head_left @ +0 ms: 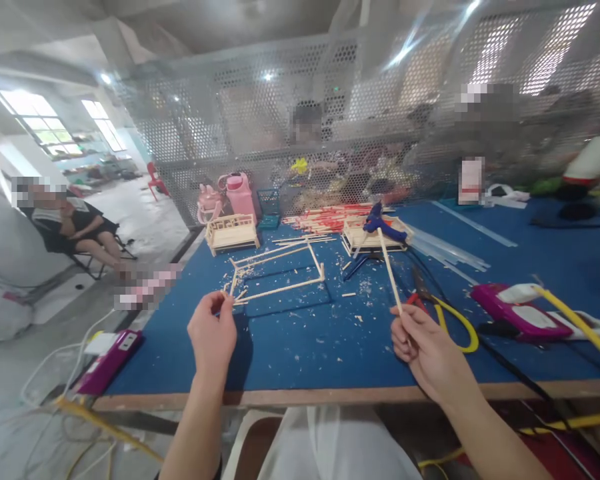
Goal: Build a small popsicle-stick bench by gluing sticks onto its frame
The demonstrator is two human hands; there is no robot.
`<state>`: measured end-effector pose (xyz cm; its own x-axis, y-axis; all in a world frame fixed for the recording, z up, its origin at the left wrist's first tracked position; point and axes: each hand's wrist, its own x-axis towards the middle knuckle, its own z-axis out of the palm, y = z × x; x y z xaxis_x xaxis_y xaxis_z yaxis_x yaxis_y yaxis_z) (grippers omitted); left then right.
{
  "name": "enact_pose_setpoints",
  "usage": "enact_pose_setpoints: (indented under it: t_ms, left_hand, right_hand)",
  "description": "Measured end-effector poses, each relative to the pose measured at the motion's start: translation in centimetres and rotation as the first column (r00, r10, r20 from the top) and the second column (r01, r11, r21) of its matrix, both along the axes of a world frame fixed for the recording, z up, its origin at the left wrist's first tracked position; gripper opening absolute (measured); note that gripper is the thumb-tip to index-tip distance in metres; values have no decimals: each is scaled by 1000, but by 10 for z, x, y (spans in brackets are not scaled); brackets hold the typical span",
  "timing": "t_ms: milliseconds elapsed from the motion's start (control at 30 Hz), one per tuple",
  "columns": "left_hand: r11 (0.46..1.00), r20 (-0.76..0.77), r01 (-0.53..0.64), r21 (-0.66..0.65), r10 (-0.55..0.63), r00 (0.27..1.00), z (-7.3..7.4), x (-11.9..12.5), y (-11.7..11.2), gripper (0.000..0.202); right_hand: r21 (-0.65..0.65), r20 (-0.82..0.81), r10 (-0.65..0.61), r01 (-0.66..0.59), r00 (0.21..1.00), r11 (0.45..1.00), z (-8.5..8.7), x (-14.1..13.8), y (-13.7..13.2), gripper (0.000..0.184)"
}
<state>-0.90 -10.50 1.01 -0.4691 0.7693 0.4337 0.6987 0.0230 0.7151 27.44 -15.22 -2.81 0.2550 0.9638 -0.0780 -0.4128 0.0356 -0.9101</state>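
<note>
My left hand (pixel 213 333) pinches the near left corner of a rectangular frame of thin wooden sticks (pixel 280 288), held a little above the blue tabletop, where it casts a shadow. In my right hand (pixel 420 340) is a single wooden stick (pixel 390 270), gripped near its lower end and pointing up and away. The stick's far end overlaps a dark blue glue gun (pixel 393 231) in view; whether they touch I cannot tell. Under the glue gun is a small wooden slatted model (pixel 350 241). Pliers with yellow and red handles (pixel 467 333) lie just right of my right hand.
A small wooden bench model (pixel 233 237) stands at the back left, before a pink container (pixel 241 195). Red and pale sticks (pixel 325 219) are piled behind. Clear glue sticks (pixel 450 250) and a purple power strip (pixel 520 313) lie right. A person sits at far left.
</note>
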Motion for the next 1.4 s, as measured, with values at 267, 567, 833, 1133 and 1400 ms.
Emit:
enact_pose_setpoints:
  t_ms: [267,567,833,1133,1400]
  left_hand:
    - [976,-89,198,-88,-206,975,-25,15,-6,21]
    - [502,194,863,-51,-843,502,-25,106,-71,57]
    - [579,73,653,-489,-718,692,-17,119,-62,38]
    - [729,-188,656,-195,-684,705,-35,41,-63,32]
    - [937,-58,334,-99,-341,938,-21,-9,-28,41]
  right_hand:
    - [23,-37,3,-2,999,1000,-7,1,-1,36]
    - [241,-398,314,-232,862,942,17,-59,-25,21]
    - [271,-253,163,-92,954,958,1,-70,-23,16]
    - [182,547,-52,-58,835,982,-7,0,-3,29]
    - [299,953,-239,-446,187,843,24,-2,44,25]
